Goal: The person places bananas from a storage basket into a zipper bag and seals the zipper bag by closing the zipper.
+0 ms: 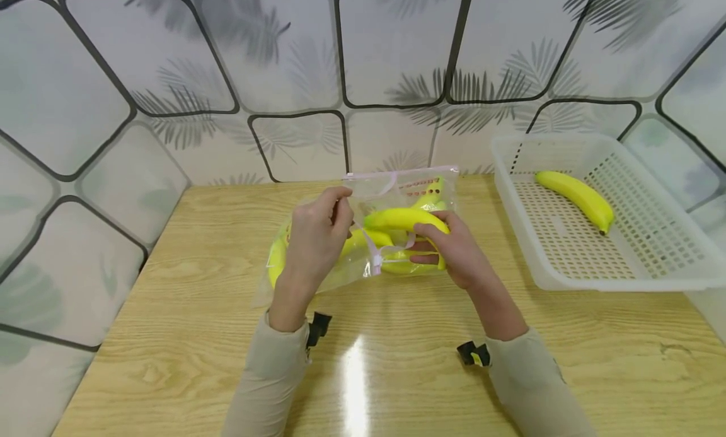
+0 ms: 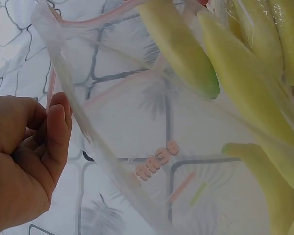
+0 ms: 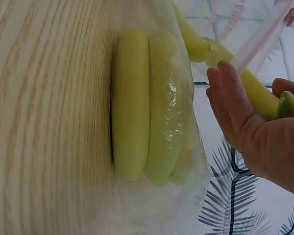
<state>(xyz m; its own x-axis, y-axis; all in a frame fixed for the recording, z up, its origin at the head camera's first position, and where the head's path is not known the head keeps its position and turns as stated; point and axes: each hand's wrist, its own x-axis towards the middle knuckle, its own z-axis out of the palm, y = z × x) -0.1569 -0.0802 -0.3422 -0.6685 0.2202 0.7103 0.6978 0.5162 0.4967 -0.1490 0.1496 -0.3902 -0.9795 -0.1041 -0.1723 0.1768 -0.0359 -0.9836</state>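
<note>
A clear zip bag (image 1: 368,186) with a pink seal lies on the table with several yellow bananas inside. My left hand (image 1: 317,235) pinches one edge of its mouth between thumb and curled fingers, also seen in the left wrist view, where the bag wall (image 2: 112,127) stretches away from the hand (image 2: 29,156). In my right hand (image 1: 465,251) is a banana (image 1: 403,219), gripped near one end, its other end at the bag's mouth. The right wrist view shows that banana (image 3: 258,95) beside the bagged bananas (image 3: 131,107). A slider (image 1: 377,264) hangs at the bag's near edge.
To the right stands a white perforated plastic basket (image 1: 567,282) with a single banana (image 1: 578,197) in it. The wooden table (image 1: 187,361) meets a padded, leaf-patterned wall (image 1: 391,46) at the back.
</note>
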